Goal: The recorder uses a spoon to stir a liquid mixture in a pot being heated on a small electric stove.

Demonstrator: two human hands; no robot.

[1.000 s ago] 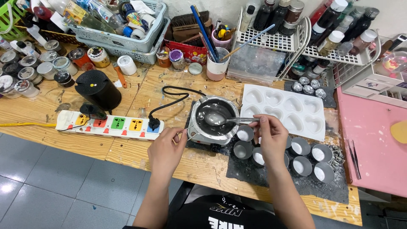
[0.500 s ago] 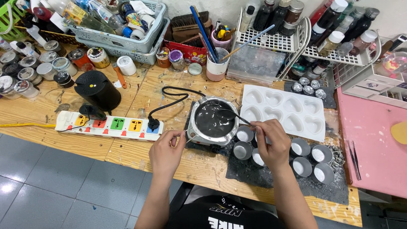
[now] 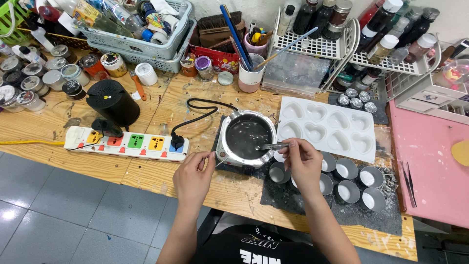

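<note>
- The left hand (image 3: 193, 173) rests on the table (image 3: 146, 171), its fingers pinched on the thin wire handle (image 3: 215, 155) of the pot (image 3: 245, 138).
- The right hand (image 3: 304, 164) grips a spoon (image 3: 271, 146) whose bowl lies over the pot's right rim.
- The pot holds dark melted liquid and stands on a dark mat (image 3: 312, 205).
- Seven small metal cups (image 3: 360, 186) show beside the right hand.
- The white mould (image 3: 327, 128) has eight heart hollows.
- The power strip (image 3: 128, 143) has five coloured sockets.

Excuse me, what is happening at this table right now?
A person's right hand holds a metal spoon over the rim of a small round metal pot of dark liquid. The left hand grips the pot's thin wire handle. Small round metal cups and a white heart-shaped mould tray lie beside it.
</note>
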